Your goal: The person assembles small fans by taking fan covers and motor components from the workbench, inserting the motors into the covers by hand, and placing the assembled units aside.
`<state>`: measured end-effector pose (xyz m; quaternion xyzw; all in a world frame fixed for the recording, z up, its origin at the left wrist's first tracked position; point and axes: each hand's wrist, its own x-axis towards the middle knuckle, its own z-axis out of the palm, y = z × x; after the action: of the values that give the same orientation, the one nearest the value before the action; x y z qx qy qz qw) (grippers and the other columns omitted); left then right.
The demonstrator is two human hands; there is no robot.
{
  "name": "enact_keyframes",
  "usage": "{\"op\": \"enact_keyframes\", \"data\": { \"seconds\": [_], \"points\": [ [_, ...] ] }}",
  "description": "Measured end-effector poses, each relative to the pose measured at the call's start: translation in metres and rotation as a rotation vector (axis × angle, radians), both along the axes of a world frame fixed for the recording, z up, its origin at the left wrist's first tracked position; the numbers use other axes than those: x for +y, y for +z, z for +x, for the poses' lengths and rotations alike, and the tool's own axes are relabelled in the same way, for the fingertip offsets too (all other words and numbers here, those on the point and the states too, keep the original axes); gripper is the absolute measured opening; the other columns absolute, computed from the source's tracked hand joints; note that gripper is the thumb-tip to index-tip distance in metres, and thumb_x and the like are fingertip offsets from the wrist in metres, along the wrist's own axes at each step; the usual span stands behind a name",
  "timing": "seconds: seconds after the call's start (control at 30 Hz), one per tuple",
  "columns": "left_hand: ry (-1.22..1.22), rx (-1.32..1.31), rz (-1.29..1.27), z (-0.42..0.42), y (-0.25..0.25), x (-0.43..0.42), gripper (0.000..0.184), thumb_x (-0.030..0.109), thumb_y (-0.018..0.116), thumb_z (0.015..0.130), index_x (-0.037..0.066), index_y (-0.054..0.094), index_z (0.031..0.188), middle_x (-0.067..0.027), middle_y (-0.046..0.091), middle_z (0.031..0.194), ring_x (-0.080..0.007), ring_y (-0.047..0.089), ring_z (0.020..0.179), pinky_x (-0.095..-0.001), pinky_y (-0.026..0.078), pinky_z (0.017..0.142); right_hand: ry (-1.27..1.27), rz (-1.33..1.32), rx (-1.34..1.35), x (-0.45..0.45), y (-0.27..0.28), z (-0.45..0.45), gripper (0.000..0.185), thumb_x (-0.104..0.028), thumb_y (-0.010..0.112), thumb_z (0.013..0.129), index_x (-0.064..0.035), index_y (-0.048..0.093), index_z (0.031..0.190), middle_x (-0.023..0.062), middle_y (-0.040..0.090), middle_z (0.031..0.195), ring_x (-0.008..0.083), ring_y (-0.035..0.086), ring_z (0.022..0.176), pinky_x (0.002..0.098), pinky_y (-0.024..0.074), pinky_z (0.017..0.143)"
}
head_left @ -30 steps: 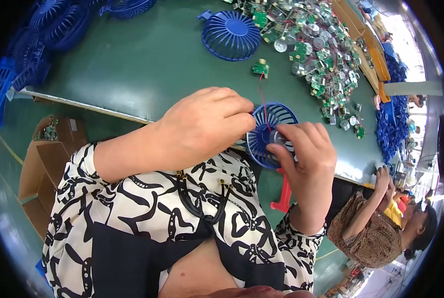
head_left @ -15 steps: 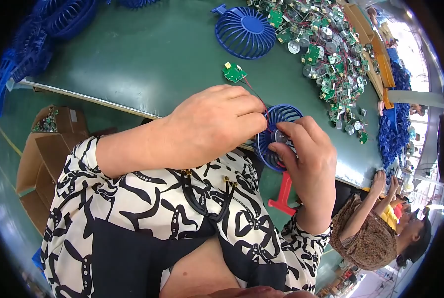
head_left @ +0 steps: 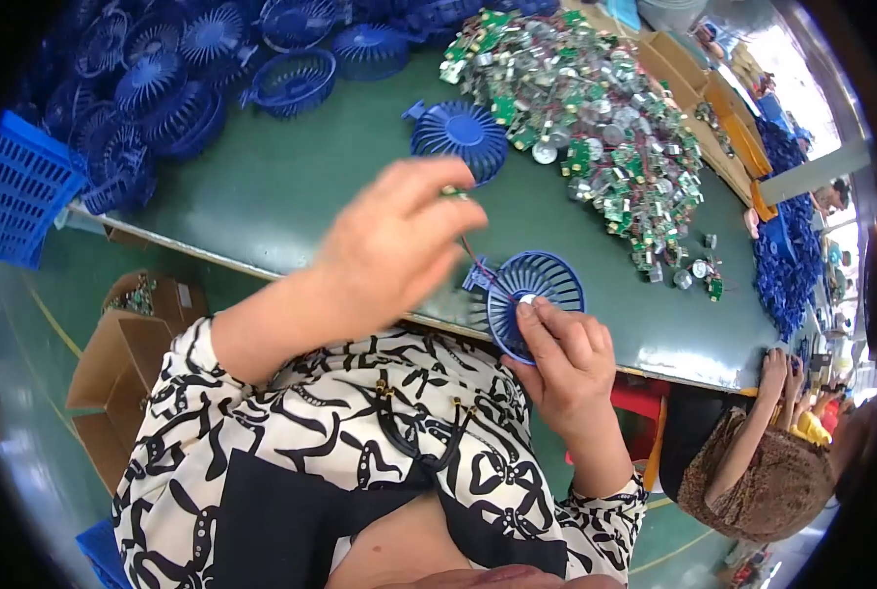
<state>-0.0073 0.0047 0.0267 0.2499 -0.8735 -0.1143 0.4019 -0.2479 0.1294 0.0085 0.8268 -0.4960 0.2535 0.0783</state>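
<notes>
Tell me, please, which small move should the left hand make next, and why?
Probably the left hand should lower the green board toward the blue slatted cover: the board is held in the air, a red wire runs from near it into the cover, and the right hand grips the cover, touching the silver part inside.

Ribbed blue fan shell (head_left: 560, 287) gripped by right hand (head_left: 568, 365), silvery motor (head_left: 527, 299) inside under fingertips, red wire (head_left: 475, 257) toward left hand (head_left: 389, 240), green board (head_left: 453, 192) pinched there

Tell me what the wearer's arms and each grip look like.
The left sleeve and right sleeve are cream with bold black curving shapes. The left grip, motion-blurred, and right grip are gloveless, with no watch visible.
</notes>
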Motion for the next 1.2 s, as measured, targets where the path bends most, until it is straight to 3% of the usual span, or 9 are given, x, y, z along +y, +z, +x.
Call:
{"op": "enact_keyframes", "data": {
  "seconds": [0.13,0.23,0.4,0.63,0.87,1.03,1.13,1.17,1.2],
  "points": [
    [0.226,-0.31,-0.101,0.003,0.013,-0.035,0.068,-0.001,0.074,0.076,0.01,0.052,0.14,-0.0178,0.043,0.152,-0.0397,0.045,0.138,-0.0459,0.04,0.113,-0.06,-0.108,-0.176,0.005,-0.005,-0.016,0.061,-0.017,0.087,0.062,-0.0042,0.072,0.12,0.0127,0.068,0.118,0.0277,0.066,0.099,0.0383,0.0525,0.083],
    [0.248,-0.401,-0.031,-0.001,0.007,-0.043,0.07,0.002,0.076,0.077,0.01,0.051,0.141,-0.0179,0.044,0.151,-0.039,0.045,0.137,-0.0456,0.041,0.112,-0.231,-0.259,-0.316,0.019,-0.006,-0.048,0.06,-0.008,0.088,0.061,-0.0001,0.073,0.119,0.0183,0.067,0.119,0.0323,0.066,0.104,0.0387,0.0554,0.09],
    [0.249,-0.462,0.009,0.001,0.013,-0.023,0.066,0.003,0.078,0.074,0.008,0.054,0.136,-0.0171,0.05,0.141,-0.0379,0.051,0.128,-0.0454,0.044,0.105,-0.764,-0.536,-0.304,0.045,0.009,-0.14,0.03,-0.007,0.07,0.088,0.0045,0.069,0.115,0.0193,0.066,0.116,0.0327,0.065,0.105,0.04,0.0504,0.093],
    [0.161,-0.232,0.014,0.006,0.006,-0.002,0.063,-0.002,0.076,0.074,0.006,0.056,0.133,-0.0182,0.055,0.135,-0.0382,0.054,0.121,-0.0456,0.045,0.103,-1.105,-0.199,-0.211,0.052,-0.001,-0.26,0.026,-0.016,0.067,0.095,0.0009,0.071,0.114,0.016,0.068,0.113,0.0353,0.064,0.101,0.0437,0.049,0.091],
    [0.157,-0.295,0.121,0.007,0.003,-0.002,0.06,-0.005,0.071,0.075,0.003,0.057,0.133,-0.0174,0.062,0.124,-0.0363,0.058,0.115,-0.0439,0.049,0.096,-0.857,-0.35,0.074,0.008,0.026,-0.192,0.026,-0.013,0.071,0.089,-0.0037,0.072,0.114,0.0164,0.068,0.113,0.0352,0.061,0.109,0.0455,0.0472,0.096],
    [0.15,-0.212,0.112,0.015,0.0,0.003,0.052,-0.003,0.071,0.078,0.004,0.059,0.129,-0.0149,0.067,0.109,-0.0339,0.064,0.103,-0.0417,0.052,0.09,-0.94,-0.22,0.249,-0.036,0.032,-0.19,0.018,-0.021,0.072,0.087,-0.0039,0.073,0.092,0.0122,0.07,0.105,0.0356,0.062,0.104,0.0461,0.049,0.088],
    [0.123,0.034,0.148,0.02,-0.008,0.003,0.04,-0.004,0.069,0.082,0.002,0.063,0.121,-0.0148,0.07,0.103,-0.0309,0.069,0.094,-0.0379,0.055,0.083,-0.976,-0.067,0.223,-0.057,0.029,-0.22,0.016,-0.021,0.071,0.087,-0.0058,0.073,0.092,0.0129,0.07,0.101,0.0356,0.063,0.102,0.0465,0.0504,0.084],
    [0.13,0.089,0.197,0.021,-0.01,0.004,0.037,-0.005,0.068,0.083,0.001,0.064,0.119,-0.0148,0.071,0.102,-0.0287,0.07,0.093,-0.0365,0.055,0.082,-0.91,-0.089,0.07,-0.061,0.03,-0.23,0.013,-0.019,0.07,0.088,-0.0073,0.074,0.091,0.0146,0.071,0.096,0.0391,0.065,0.093,0.046,0.0511,0.08],
    [0.131,0.143,0.243,0.022,-0.011,0.003,0.033,-0.005,0.067,0.085,0.0,0.065,0.118,-0.0148,0.071,0.102,-0.0266,0.071,0.092,-0.035,0.056,0.08,-0.842,-0.1,-0.134,-0.067,0.035,-0.242,0.012,-0.015,0.069,0.088,-0.0049,0.074,0.091,0.0131,0.072,0.085,0.0312,0.066,0.076,0.0398,0.0508,0.073]
  ]
}}
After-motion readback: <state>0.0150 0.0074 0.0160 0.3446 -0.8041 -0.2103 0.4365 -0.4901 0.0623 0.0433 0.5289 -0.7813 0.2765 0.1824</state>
